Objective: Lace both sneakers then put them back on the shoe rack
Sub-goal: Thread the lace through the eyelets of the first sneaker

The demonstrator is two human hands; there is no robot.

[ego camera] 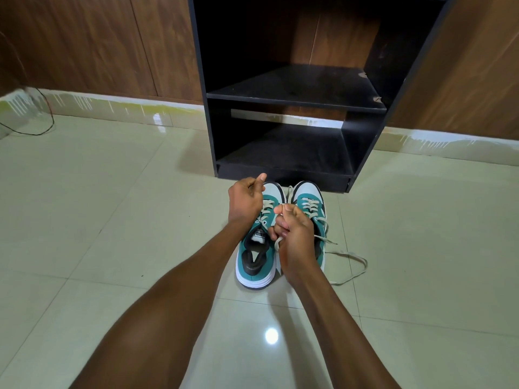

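You are pinching lace (276,245) in both hands, left hand (247,199) far-left, right hand (292,234) nearer, over the left sneaker (259,259).

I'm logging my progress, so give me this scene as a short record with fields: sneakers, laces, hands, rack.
sneakers: left sneaker and right sneaker side by side on the tiled floor
laces: loose lace trails off the right sneaker
hands: left hand and right hand curled on lace ends of the left sneaker
rack: black shoe rack behind, holding no shoes
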